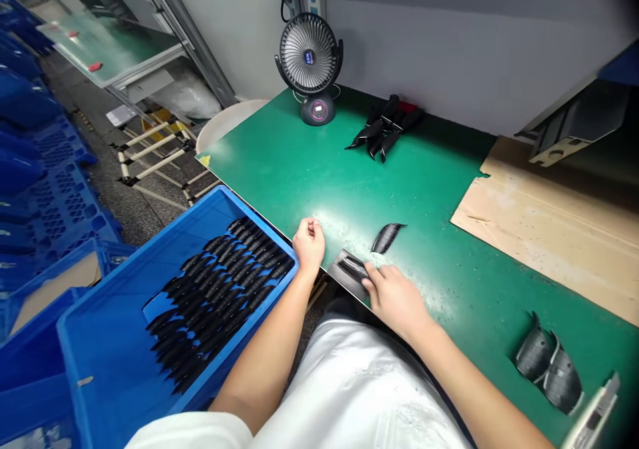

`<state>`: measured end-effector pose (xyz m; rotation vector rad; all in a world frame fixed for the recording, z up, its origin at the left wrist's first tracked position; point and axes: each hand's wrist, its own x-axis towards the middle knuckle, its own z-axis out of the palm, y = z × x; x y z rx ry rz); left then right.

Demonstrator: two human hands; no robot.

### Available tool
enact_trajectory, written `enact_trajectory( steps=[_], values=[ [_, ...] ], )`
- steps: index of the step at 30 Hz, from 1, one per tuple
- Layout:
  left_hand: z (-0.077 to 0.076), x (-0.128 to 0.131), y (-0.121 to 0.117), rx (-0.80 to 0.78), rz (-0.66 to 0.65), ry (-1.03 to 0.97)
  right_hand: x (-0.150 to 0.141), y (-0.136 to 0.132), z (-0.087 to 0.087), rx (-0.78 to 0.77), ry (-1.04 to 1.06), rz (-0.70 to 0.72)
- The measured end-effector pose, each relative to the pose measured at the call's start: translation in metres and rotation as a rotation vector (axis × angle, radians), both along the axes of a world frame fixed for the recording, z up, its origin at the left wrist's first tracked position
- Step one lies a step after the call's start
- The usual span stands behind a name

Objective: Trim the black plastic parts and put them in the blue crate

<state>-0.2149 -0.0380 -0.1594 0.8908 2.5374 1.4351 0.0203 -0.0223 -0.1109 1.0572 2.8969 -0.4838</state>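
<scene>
Closing its fingers over one end of a curved dark plastic part [347,268], the right hand [394,299] holds that part at the near edge of the green work surface [439,189]. The part's long axis runs roughly along that edge, reaching left from the right hand toward the left hand [308,244], so the right hand is the nearer and the only one touching it. The left hand curls into a loose fist near the part's free end; nothing shows in it, though the curl could hide something small. Just beyond the held part lies a second curved dark piece [387,237]. Past the left forearm, a blue plastic crate [259,233] holds rows of black curved parts [219,289]. Toward the far edge sit a heap of black parts [384,130] and a desk fan [309,56], while two grey curved pieces [549,366] and a utility knife [594,416] lie toward the right.
</scene>
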Motion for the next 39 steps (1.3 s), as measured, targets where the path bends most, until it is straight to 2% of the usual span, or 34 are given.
enact_trajectory(
  steps=[9,20,30,34,39],
  values=[
    [0.002,0.003,0.000,-0.032,0.003,0.013,-0.004,0.017,0.001,-0.070,-0.028,-0.035],
    [0.003,0.002,-0.002,-0.007,0.016,0.007,-0.011,0.018,0.007,-0.075,-0.030,0.005],
    [0.002,0.001,0.000,0.032,-0.003,-0.023,-0.014,0.006,0.014,0.054,-0.077,-0.006],
    [0.001,0.001,-0.002,0.031,-0.007,0.005,-0.016,-0.008,0.006,0.187,-0.078,-0.012],
    [-0.001,0.000,-0.002,0.043,-0.009,0.005,-0.023,-0.015,0.000,0.233,-0.061,0.013]
  ],
)
